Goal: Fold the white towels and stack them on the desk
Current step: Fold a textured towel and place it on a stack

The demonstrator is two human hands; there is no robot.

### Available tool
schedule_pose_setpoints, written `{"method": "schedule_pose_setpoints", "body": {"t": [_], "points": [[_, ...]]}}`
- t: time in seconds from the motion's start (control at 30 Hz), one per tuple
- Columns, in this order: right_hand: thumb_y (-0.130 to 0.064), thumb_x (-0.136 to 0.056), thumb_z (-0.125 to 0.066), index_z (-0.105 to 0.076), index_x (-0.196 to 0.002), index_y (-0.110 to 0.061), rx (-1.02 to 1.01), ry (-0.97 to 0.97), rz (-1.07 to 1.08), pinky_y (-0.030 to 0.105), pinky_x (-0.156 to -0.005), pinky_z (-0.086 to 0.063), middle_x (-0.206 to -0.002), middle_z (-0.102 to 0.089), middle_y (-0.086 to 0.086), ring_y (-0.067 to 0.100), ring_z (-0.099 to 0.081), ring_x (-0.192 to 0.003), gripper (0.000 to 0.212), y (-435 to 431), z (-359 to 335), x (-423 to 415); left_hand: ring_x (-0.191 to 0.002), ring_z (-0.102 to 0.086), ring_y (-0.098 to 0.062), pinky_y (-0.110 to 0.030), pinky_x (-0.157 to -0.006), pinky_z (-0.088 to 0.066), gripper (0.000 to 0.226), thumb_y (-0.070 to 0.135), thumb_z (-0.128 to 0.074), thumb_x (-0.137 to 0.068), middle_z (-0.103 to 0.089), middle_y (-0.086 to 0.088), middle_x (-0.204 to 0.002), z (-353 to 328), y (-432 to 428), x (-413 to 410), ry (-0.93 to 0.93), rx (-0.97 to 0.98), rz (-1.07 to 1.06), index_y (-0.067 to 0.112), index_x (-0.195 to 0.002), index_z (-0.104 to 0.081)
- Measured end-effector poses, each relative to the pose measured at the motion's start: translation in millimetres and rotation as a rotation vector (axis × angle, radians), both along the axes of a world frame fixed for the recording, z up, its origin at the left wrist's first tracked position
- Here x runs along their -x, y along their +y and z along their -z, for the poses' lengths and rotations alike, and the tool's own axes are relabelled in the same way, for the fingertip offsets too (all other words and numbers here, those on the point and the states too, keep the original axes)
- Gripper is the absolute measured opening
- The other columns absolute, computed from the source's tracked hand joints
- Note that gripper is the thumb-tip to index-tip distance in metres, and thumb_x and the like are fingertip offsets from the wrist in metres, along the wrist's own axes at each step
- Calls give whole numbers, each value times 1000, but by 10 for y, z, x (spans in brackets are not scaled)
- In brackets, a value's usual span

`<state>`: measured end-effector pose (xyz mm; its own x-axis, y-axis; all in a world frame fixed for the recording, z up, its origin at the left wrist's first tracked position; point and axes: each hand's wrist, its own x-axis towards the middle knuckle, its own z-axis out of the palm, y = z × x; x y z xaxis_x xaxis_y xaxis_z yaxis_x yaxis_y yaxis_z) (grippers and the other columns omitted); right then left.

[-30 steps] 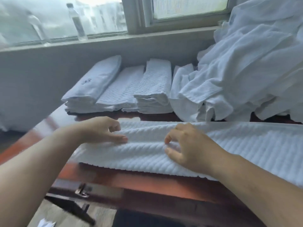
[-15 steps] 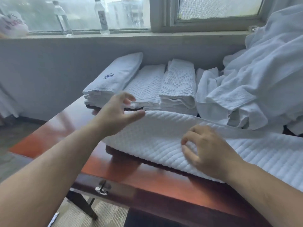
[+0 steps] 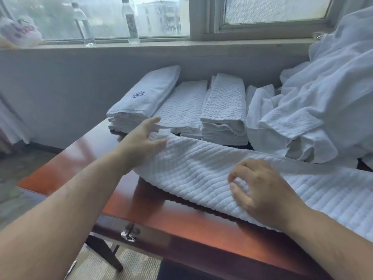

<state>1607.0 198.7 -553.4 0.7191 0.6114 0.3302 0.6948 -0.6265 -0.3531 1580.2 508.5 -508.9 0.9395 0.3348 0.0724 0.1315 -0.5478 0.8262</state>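
Raised towel [image 3: 201, 168] end, underside hidden

Bare strip of red-brown wooden counter [image 3: 66, 170] open on left. Back blocked by three stacks of folded white towels [image 3: 222, 110]; right by heap of crumpled white towels [image 3: 314, 110]. Long ribbed white towel [image 3: 201, 170] covers the middle.

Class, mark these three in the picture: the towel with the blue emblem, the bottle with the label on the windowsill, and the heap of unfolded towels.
Towel with the blue emblem [image 3: 147, 98]: head view, its top face.
Labelled bottle [image 3: 131, 23]: head view, its label.
Heap of unfolded towels [image 3: 323, 93]: head view, a middle fold.
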Motion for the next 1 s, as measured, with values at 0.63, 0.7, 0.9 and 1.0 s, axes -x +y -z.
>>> {"method": "schedule_pose_setpoints", "body": {"t": [0.63,0.7,0.9,1.0], "points": [[-43,-93,-55,-69,-115,-28,57,53,101,42,-106,-37,-118,-57,-12,15,-46,-122,30,25,-111,-60,-123,-43,-29,-46,-97,-39,58,25,-55,-95,-41,-4,-137,300,-153,12,106,-809,-201,32,-148,-35],[-48,-93,-49,-60,-133,-29,118,48,210,43,-112,-29,-138,-51,-6,18,-36,-135,45,56,-128,-97,-136,-33,-24,-44,-108,-29,50,30,-52,-97,-39,3,-149,293,-280,-4,-56,-841,-16,39,-146,-43],[-77,-84,-7,-6,-161,-38,366,236,154,42,-124,5,-170,10,-3,18,15,-155,86,59,15,-117,-154,14,-12,-39,-125,5,68,68,-21,-98,9,8,-168,497,-396,30,274,-793,255,45,-158,1],[-81,-81,0,1,-161,-38,410,215,127,43,-125,7,-169,15,-2,19,19,-154,90,34,28,-130,-155,4,-16,-43,-125,-1,62,65,-23,-100,-1,8,-169,490,-398,29,277,-690,192,45,-158,-12]]}}
